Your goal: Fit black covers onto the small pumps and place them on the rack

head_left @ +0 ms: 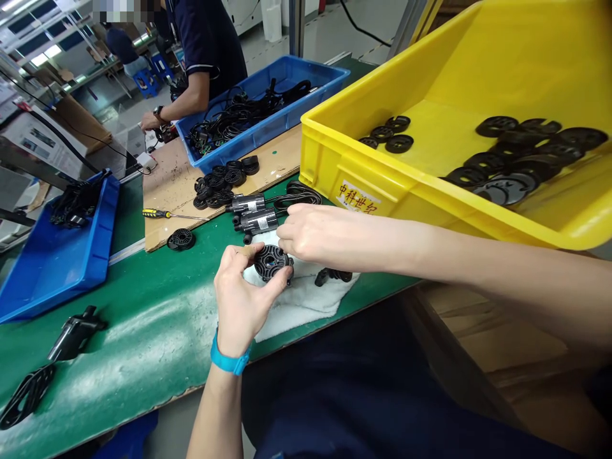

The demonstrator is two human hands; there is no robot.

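Note:
Between the thumb and fingers of my left hand (241, 290) is a round black slotted plastic cover (270, 262), held over a white cloth (306, 299). My right hand (306, 231) is closed at the cover's upper right edge; its fingertips are partly hidden, and I cannot make out what they pinch. A small black part (333, 276) lies on the cloth below my right wrist. Just beyond my hands lie two black cylindrical pumps (258, 220) with white labels and coiled cable. Another round black cover (181, 239) rests on the green table to the left.
A large yellow bin (329, 146) with black discs stands at the right. Blue trays (287, 115) hold cables; a yellow-handled screwdriver (157, 213) and stacked black rings (220, 182) lie on cardboard. A black pump (74, 335) lies left. A co-worker (205, 51) stands across the table.

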